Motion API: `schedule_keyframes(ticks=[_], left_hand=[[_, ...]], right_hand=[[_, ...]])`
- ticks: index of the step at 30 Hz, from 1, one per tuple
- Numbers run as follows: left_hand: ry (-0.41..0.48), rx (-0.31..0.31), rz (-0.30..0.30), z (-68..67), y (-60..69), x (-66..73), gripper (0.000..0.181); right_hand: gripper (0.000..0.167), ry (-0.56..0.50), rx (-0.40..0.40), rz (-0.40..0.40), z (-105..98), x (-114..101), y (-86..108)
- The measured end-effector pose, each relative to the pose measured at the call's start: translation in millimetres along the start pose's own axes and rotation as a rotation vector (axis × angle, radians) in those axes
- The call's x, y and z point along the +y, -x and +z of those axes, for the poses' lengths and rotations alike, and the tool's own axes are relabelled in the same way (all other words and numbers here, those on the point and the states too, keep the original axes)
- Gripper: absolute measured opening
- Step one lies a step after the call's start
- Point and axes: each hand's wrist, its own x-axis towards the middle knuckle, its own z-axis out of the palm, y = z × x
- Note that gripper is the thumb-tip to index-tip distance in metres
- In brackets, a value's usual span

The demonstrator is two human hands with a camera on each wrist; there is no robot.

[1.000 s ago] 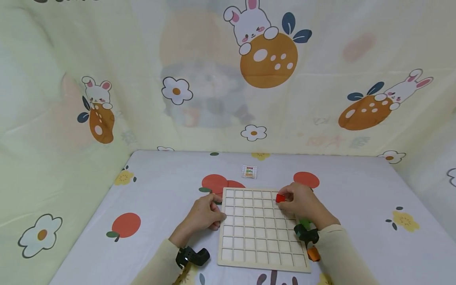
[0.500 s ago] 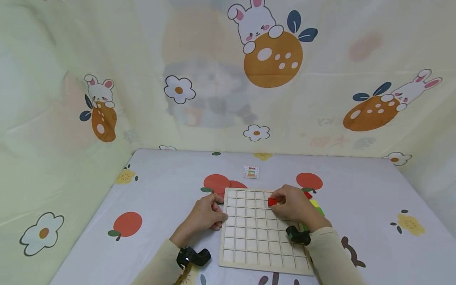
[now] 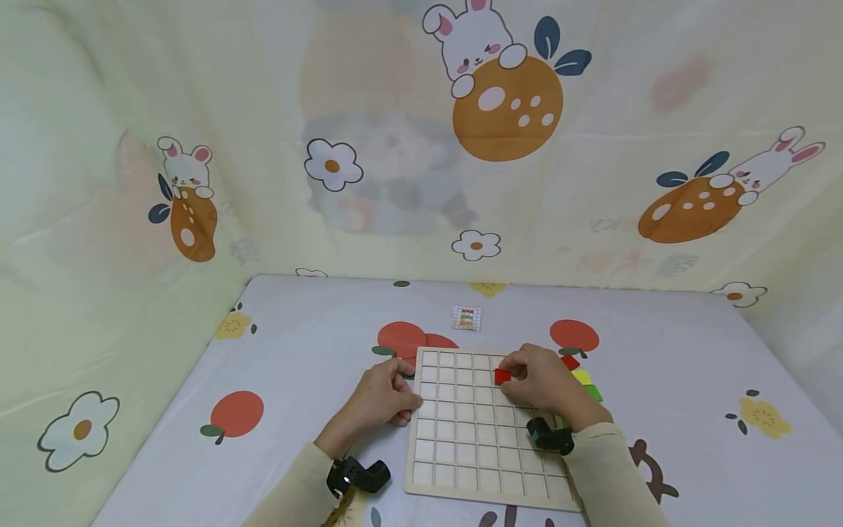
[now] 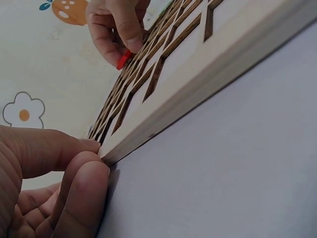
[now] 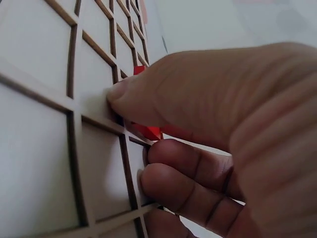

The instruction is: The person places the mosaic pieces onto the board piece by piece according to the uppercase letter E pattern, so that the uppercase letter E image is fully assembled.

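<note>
A wooden grid board (image 3: 489,455) with square cells lies flat on the table. My left hand (image 3: 378,395) holds its left edge near the far corner, and in the left wrist view the fingertips (image 4: 89,186) sit against the frame's side. Over the far right cells, my right hand (image 3: 540,377) pinches a small red square tile (image 3: 503,377) between thumb and fingers. In the right wrist view the red tile (image 5: 148,131) is partly hidden behind the thumb (image 5: 143,99), tilted close to the grid; whether it touches the cell floor I cannot tell.
Right of the board, partly behind my right arm, lie loose tiles: a red one (image 3: 569,362), a yellow one (image 3: 582,377) and a green one (image 3: 594,393). A small pattern card (image 3: 466,318) lies beyond the board. A printed cloth wall (image 3: 395,183) rises behind.
My right hand has moved left over the board with the red tile, then slightly nearer, uncovering loose tiles on the right. My left hand stays on the board's edge. The view has shifted a little.
</note>
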Motion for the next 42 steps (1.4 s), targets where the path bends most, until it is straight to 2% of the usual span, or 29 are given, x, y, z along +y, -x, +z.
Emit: schedule_keyframes(ticks=[18,42], left_hand=[[-0.015,0.008,0.001,3.1,-1.0,-0.5,0.041],[0.0,0.015,-0.011,0.4,-1.8,-3.1,0.039]], right_hand=[[0.026,0.004,0.001,0.014,1.8,-0.5,1.8],[0.029,-0.016,0.014,-0.01,4.5,2.5,-0.7]])
